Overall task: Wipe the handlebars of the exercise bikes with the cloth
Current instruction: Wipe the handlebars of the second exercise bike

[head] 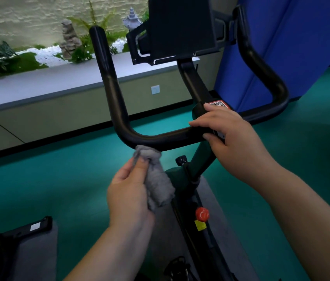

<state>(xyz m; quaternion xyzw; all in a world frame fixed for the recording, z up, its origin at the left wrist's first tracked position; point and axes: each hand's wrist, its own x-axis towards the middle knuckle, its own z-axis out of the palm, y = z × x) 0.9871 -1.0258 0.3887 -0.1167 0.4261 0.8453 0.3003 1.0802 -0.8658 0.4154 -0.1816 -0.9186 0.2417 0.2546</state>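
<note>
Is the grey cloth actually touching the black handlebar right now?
Touching. In the head view, the top of the bunched grey cloth, gripped by the left hand, presses against the underside of the black handlebar with no gap.

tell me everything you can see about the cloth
The cloth is grey and fluffy, like a small towel, bunched into a loose roll. The left hand grips it, thumb across the front. Its top end presses against the underside of the black handlebar at the left bend; the rest hangs down beside the palm.

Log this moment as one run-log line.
left hand: holds cloth against handlebar | right hand: grips handlebar centre | phase: wiping
</note>
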